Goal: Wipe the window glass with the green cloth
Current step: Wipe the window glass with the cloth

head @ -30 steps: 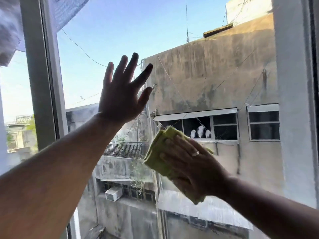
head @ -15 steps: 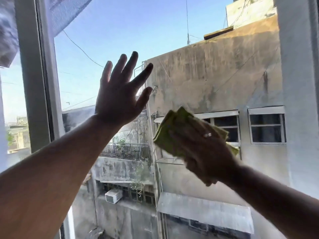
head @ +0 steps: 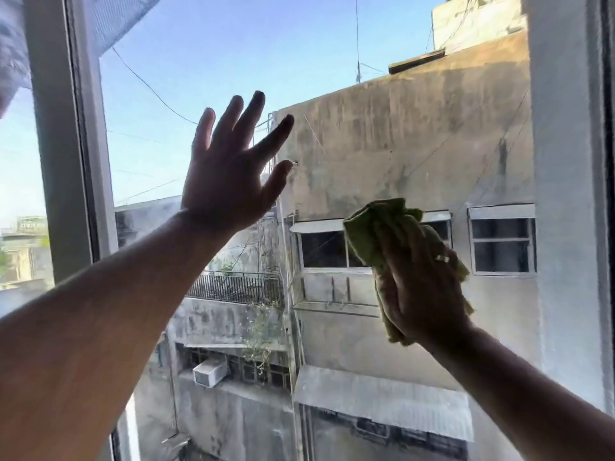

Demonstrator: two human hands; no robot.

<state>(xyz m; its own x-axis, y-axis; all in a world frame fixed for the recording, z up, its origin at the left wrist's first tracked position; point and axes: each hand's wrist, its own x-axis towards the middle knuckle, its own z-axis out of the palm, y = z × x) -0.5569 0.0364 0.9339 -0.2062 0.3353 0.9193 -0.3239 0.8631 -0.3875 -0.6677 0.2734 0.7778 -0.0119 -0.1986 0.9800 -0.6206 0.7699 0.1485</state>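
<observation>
Head view, right hand (head: 421, 287) grip closed on green cloth (head: 372, 227) against window glass (head: 266, 54), left hand (head: 229, 181) open, fingers spread

No text, label, brand, number or sign can be read anywhere in the head view. The one place that hints at lettering is a distant rooftop structure (head: 31, 223) at about nine o'clock, seen through the left pane, where faint dark marks may be characters, but they are too small and blurred to make out. The stained concrete building (head: 416, 144) at about one o'clock carries only streaks and weathering, no writing. The air-conditioner unit (head: 210, 372) at about seven o'clock shows no legible brand plate. The ring (head: 442, 258) at about three o'clock shows no engraving that can be read.
</observation>
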